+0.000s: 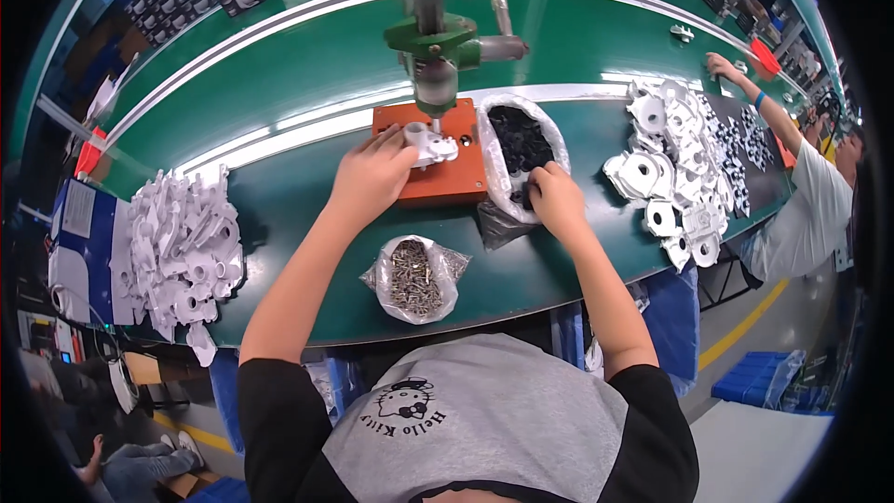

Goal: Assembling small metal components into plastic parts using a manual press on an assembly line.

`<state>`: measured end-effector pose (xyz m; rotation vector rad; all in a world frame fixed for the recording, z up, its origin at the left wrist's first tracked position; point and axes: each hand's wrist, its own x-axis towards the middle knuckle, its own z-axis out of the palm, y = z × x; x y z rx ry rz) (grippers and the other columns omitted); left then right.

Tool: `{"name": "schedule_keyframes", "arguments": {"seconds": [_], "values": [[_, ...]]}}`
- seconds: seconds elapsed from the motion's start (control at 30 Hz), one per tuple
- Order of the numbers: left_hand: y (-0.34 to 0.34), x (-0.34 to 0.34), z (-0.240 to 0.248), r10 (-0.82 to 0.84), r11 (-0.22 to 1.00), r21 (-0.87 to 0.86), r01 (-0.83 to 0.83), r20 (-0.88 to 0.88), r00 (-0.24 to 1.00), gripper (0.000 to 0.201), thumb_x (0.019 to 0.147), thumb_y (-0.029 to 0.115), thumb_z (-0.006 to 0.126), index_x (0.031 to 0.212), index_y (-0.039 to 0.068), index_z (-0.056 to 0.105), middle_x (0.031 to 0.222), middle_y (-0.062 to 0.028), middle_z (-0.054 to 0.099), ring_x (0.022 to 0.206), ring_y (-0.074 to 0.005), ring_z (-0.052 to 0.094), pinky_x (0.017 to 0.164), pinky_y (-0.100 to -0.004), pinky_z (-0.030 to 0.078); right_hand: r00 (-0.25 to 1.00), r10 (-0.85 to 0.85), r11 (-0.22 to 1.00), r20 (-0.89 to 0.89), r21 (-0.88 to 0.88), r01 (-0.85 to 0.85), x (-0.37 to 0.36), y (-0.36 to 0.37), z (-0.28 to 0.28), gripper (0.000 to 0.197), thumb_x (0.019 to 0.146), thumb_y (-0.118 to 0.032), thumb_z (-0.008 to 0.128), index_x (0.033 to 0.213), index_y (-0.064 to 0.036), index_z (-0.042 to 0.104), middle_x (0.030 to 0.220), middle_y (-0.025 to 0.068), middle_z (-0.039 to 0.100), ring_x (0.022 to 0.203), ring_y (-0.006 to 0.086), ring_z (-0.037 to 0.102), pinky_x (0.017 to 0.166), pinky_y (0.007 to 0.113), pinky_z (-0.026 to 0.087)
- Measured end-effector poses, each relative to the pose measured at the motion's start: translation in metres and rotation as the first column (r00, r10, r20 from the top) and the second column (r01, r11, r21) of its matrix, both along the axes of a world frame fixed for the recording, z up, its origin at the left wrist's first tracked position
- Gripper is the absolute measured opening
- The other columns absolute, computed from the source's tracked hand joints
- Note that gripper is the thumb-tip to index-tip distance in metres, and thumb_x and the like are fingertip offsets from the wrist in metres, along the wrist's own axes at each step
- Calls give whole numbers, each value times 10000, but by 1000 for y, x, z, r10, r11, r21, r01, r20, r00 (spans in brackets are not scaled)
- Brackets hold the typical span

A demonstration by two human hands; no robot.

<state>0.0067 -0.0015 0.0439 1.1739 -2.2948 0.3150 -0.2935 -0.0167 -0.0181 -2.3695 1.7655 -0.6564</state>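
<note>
My left hand holds a white plastic part with its fingers on the part's left side. That part rests on an orange block, right below the tip of a green-collared machine spindle. To the right, my right hand reaches over the near rim of a clear plastic bag of small black parts. Its fingers are curled together among them, and what they grip is hidden. Nearer to me, a second clear bag is filled with metal screws.
White plastic parts are heaped at the left beside a blue box. Another pile of white housings lies right, with small black-and-white pieces beyond. A co-worker's arm reaches over the far right of the green bench.
</note>
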Motion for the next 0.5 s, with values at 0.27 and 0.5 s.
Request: {"name": "schedule_keyframes", "arguments": {"seconds": [0.27, 0.5], "values": [[-15, 11, -22, 54, 994, 94, -47, -71, 996, 169, 789, 153, 639, 921, 71, 571, 1136, -163, 619, 1105, -330, 575, 936, -414, 471, 999, 35, 999, 20, -29, -35, 4, 0, -4, 80, 775, -82, 596, 853, -64, 604, 861, 125, 547, 832, 339, 590, 703, 441, 499], [-13, 7, -29, 4, 983, 182, 32, -190, 982, 178, 853, 212, 587, 955, 70, 621, 1187, -151, 590, 1154, -326, 536, 989, -428, 422, 910, 29, 999, 414, 12, -37, -5, -5, 3, 85, 815, -5, 585, 891, -39, 570, 827, 165, 573, 763, 332, 592, 683, 396, 468]]}}
